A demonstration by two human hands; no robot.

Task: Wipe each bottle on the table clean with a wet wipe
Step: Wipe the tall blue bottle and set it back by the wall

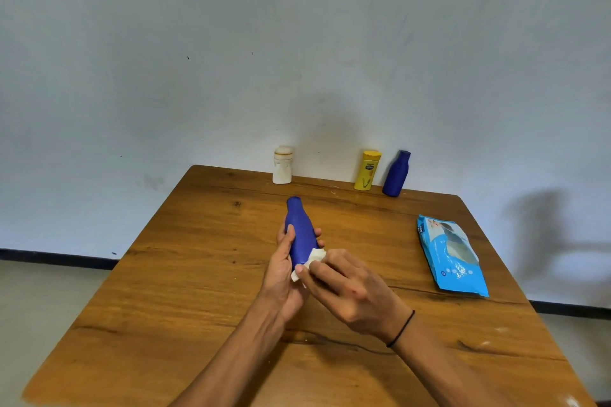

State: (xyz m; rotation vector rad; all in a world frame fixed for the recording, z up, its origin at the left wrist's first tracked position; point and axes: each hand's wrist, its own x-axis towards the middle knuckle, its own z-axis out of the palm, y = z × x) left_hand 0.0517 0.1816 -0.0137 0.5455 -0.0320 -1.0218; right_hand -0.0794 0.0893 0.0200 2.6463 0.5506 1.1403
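Left hand (285,269) grips the dark blue plastic bottle (300,231), tilted; right hand (344,281) pinches the folded white wet wipe (313,258) against its base. Best rotated while wiping upward.

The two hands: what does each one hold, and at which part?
The left hand grips the blue bottle around its lower body. The right hand pinches a white wet wipe against the bottle's base end.

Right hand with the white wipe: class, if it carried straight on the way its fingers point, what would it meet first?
The right hand points up-left and already presses the folded white wet wipe against the dark blue plastic bottle, so the bottle comes first, then probably the left hand gripping it.
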